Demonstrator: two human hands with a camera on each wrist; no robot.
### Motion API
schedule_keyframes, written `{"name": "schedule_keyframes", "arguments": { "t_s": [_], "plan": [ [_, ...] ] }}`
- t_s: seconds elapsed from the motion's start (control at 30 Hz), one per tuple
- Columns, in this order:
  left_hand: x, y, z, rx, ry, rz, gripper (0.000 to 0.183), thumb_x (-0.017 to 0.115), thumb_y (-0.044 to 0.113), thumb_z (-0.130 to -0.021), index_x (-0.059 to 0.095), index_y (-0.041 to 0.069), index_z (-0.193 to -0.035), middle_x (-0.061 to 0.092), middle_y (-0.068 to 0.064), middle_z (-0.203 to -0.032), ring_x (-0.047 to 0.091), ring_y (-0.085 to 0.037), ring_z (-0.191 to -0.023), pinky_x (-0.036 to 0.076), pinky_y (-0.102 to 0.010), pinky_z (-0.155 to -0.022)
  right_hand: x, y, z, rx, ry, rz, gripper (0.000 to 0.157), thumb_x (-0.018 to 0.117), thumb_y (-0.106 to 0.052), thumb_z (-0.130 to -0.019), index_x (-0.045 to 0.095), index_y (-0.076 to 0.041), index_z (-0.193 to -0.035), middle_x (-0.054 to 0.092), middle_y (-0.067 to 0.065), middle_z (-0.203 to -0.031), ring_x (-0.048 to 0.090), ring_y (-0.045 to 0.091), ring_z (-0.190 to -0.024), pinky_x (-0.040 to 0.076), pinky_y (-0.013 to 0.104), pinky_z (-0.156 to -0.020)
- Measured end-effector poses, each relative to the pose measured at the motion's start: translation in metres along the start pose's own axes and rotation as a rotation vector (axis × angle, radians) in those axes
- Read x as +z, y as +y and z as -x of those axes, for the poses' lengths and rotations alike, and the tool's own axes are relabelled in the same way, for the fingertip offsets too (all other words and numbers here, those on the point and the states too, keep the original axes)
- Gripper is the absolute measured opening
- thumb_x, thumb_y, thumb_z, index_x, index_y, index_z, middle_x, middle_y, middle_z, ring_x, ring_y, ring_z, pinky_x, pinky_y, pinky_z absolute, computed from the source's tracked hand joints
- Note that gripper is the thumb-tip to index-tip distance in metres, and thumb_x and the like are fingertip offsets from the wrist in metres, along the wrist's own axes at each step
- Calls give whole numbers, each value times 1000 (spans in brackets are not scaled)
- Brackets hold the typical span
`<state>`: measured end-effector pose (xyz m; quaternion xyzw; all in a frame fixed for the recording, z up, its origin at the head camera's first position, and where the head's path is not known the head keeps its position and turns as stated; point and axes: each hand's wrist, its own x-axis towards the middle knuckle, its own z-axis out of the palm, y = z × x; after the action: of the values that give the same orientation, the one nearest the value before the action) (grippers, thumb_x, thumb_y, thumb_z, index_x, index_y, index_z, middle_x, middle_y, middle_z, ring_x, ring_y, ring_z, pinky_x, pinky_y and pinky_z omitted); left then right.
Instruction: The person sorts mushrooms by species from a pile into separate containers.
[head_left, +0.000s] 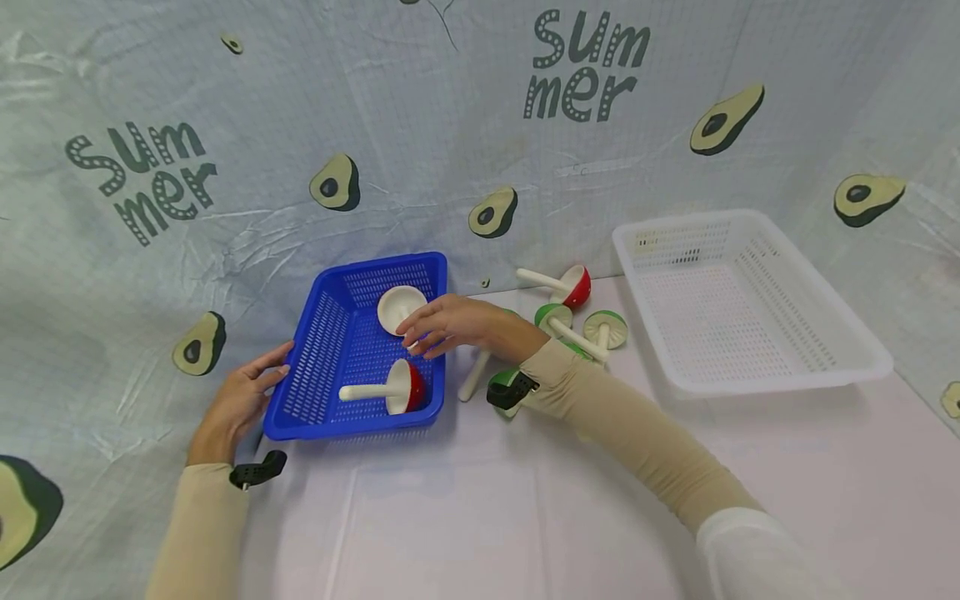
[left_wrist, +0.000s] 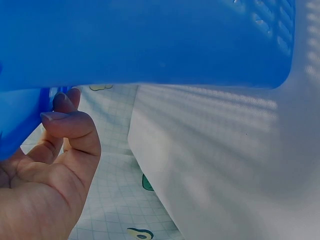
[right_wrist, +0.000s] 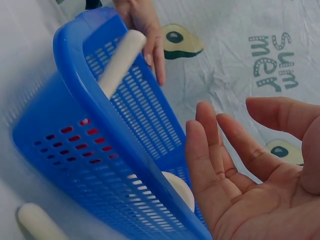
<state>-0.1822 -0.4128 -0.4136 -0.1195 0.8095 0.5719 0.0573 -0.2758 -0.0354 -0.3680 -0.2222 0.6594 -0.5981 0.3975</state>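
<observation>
A blue plastic basket [head_left: 348,333] stands on the left of the table. My left hand [head_left: 238,402] pinches its left rim; the left wrist view shows the fingers [left_wrist: 72,125] curled at the blue edge. Above the basket's right side hovers my right hand [head_left: 457,325], fingers loosely spread, holding nothing; the right wrist view shows the bare palm [right_wrist: 260,200]. Inside the basket lies a red-capped toy mushroom [head_left: 405,388] on its side. A second toy mushroom [head_left: 397,307] shows its cream underside, partly behind the right hand; its cap colour is hidden.
Right of the basket lie several green-capped toy mushrooms [head_left: 606,329] and one with a red cap [head_left: 577,287], partly behind the right forearm. A white perforated basket [head_left: 750,383] stands farther right. A cloth printed with avocados [head_left: 491,212] hangs behind the table.
</observation>
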Motion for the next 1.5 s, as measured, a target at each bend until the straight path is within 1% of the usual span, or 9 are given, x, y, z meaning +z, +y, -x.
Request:
{"name": "schedule_keyframes", "arguments": {
  "t_s": [0.23,0.4,0.53,0.67,0.8,0.93,1.1,1.27,1.5],
  "plan": [
    [1,0,0,-2,6,-36,60,57,31,-105,35,18,-159,44,8,-128,57,-5,-104,55,-20,-81,-18,3,17,-16,27,-8,40,65,-15,-99,62,-1,-136,64,22,-132,64,34,-118,55,39,-98],
    [1,1,0,-4,2,-19,60,58,30,-105,35,19,-159,44,9,-126,57,-5,-103,55,-20,-80,-34,11,28,-42,45,0,36,56,-17,-104,62,-2,-136,64,22,-132,61,39,-124,52,46,-103],
    [1,2,1,-3,-1,4,61,60,30,-104,36,18,-159,44,10,-124,58,-6,-102,55,-20,-79,-44,18,35,-55,59,-16,36,51,-18,-107,61,-1,-137,63,22,-132,66,32,-115,48,50,-106],
    [1,3,2,-3,-1,12,61,60,30,-104,36,18,-158,45,10,-124,58,-5,-102,55,-20,-79,-49,23,42,-55,86,-53,35,52,-16,-106,60,0,-137,65,22,-128,70,22,-101,48,51,-106],
    [1,3,3,1,-4,27,61,60,29,-104,36,18,-159,45,10,-123,58,-5,-101,55,-20,-79,-50,25,49,-36,105,-77,36,58,-13,-103,60,1,-137,68,18,-122,70,21,-99,50,49,-104],
    [1,4,3,3,-9,49,61,61,28,-103,36,17,-159,44,9,-123,58,-6,-101,55,-20,-78,-50,29,55,-18,112,-82,38,58,-14,-103,59,1,-138,69,15,-122,69,25,-106,50,47,-105],
    [2,4,4,0,-3,19,61,59,29,-104,35,18,-159,44,9,-125,57,-6,-103,55,-19,-79,-46,36,60,-46,93,-91,36,57,-13,-104,60,1,-137,67,19,-126,67,29,-112,54,41,-100],
    [1,3,3,-1,0,-3,61,59,30,-104,35,18,-159,44,10,-126,57,-5,-103,55,-20,-79,-38,46,61,-67,69,-105,35,57,-13,-103,62,0,-135,69,14,-121,69,23,-107,56,38,-97],
    [1,3,2,2,-9,44,61,60,28,-104,36,17,-159,45,10,-124,59,-5,-101,56,-20,-78,-27,57,63,-86,59,-119,34,56,-12,-103,63,1,-134,71,12,-118,69,22,-104,54,45,-100]
  ]
}}
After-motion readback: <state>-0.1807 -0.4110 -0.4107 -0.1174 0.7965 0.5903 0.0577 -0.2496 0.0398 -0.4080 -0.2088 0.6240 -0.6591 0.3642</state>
